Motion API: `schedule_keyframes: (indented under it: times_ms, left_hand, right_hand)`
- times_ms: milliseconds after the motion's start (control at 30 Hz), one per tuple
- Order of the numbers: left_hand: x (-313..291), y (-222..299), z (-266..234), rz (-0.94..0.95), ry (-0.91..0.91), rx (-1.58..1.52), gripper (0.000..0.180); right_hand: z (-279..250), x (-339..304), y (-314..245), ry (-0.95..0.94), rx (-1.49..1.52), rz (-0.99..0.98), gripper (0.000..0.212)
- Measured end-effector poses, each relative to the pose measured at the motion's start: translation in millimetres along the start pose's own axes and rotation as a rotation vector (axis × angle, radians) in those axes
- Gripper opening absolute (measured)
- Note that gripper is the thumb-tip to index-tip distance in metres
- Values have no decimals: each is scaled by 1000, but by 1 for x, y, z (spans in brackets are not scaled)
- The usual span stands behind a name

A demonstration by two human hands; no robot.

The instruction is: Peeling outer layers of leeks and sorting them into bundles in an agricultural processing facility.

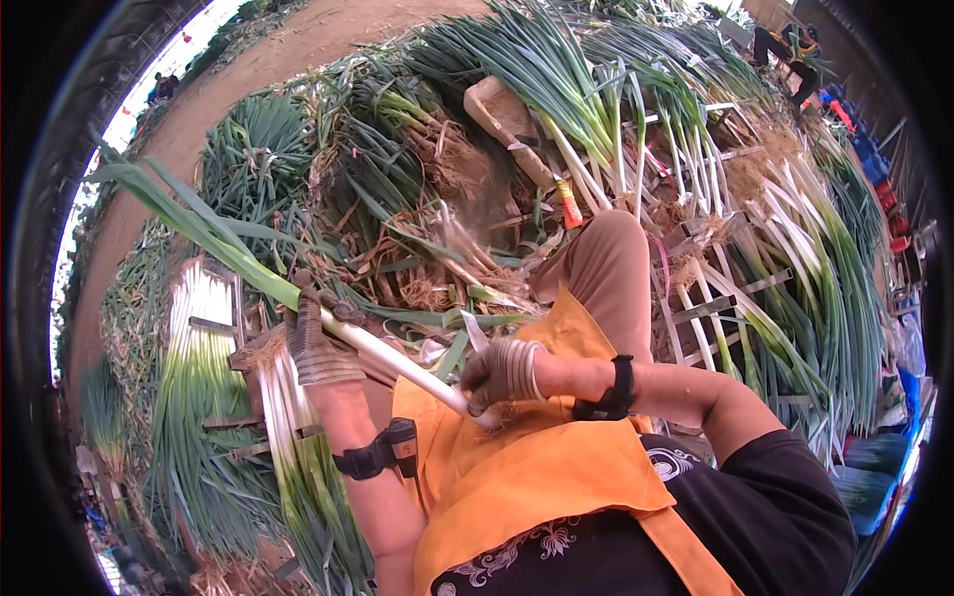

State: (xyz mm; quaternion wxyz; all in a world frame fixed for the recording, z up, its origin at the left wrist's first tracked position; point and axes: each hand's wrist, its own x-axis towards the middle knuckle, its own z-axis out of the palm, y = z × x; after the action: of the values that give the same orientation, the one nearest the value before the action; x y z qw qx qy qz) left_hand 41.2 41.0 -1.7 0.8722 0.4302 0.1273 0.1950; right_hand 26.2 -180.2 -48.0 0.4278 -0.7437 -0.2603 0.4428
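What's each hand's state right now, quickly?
Left hand: closed around a long green onion.
Right hand: curled closed beside its root end; what it holds cannot be told.

Room lies between forearms (681, 389) — leek (397, 364) bars ahead.

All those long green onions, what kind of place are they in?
Probably a farm's vegetable-packing yard or shed, though I can't be certain. Big dark-green leafy onion heaps, white-stemmed green onions laid side by side in a thick row, and a bare brown dirt floor suggest it.
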Motion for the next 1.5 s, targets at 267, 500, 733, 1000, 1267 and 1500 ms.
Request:
schedule_keyframes:
  times_ms: [267, 500, 733, 1000, 1267, 1500]
  left_hand:
    - [7, -11, 7, 40, 79, 138, 21]
    - [19, -5, -10, 131, 207, 129, 17]
    - [35, 17, -41, 204, 403, 129, 18]
    - [27, 3, -18, 289, 468, 341, 19]
    - [15, -1, -7, -202, -52, -144, 15]
    - [15, -8, -11, -103, 30, -22, 22]
  right_hand:
    - [-7, 2, 6, -57, -50, -38, 18]
    - [-14, -31, 24, -114, 342, -501, 17]
    - [-44, -59, 20, -279, 406, -68, 14]
    - [-16, -2, 38, 207, -358, -381, 68]
    - [-10, 5, 36, -275, 419, -191, 17]
    - [-12, -4, 22, 165, 5, 24, 33]
